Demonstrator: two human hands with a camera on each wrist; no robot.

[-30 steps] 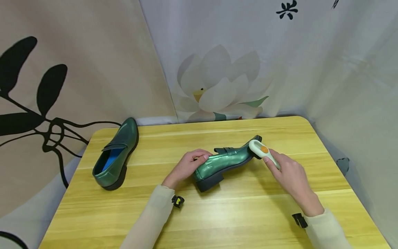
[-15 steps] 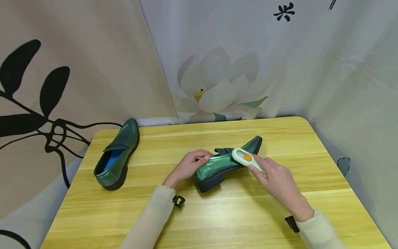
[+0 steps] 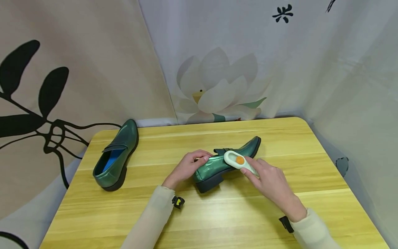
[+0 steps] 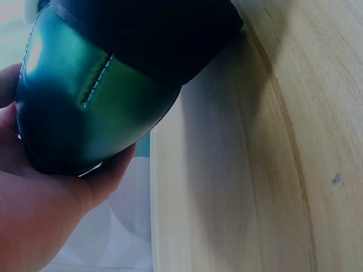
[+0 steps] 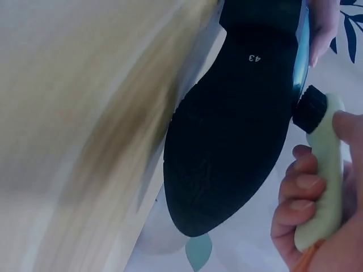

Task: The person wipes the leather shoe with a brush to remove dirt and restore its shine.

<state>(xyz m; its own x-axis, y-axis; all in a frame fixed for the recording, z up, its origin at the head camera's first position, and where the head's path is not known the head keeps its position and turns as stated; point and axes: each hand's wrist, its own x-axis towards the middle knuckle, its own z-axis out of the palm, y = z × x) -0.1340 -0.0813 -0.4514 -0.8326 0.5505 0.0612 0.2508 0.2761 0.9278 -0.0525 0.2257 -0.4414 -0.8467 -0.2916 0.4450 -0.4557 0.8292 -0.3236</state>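
My left hand (image 3: 187, 167) holds a shiny green loafer (image 3: 209, 171) by the rim of its heel opening, thumb on the near side. The shoe tilts sideways, toe pointing right and away. In the left wrist view, the stitched heel seam (image 4: 97, 82) faces the camera. A pale green shoe brush (image 3: 231, 159) with an orange button is gripped in my right hand (image 3: 269, 180). Its black bristles (image 5: 311, 109) meet the loafer's side just above the sole, near mid-length, in the right wrist view. The dark sole (image 5: 232, 136) bears the number 43.
Another green loafer (image 3: 119, 155) with a blue insole stands upright at the table's left side, toe toward the back. The wooden table (image 3: 248, 218) has rounded back corners. A printed curtain (image 3: 217, 83) hangs behind it and along the sides.
My right hand has moved the brush leftward along the loafer's side, from the toe to around its middle. My left hand and the held shoe have stayed almost still.
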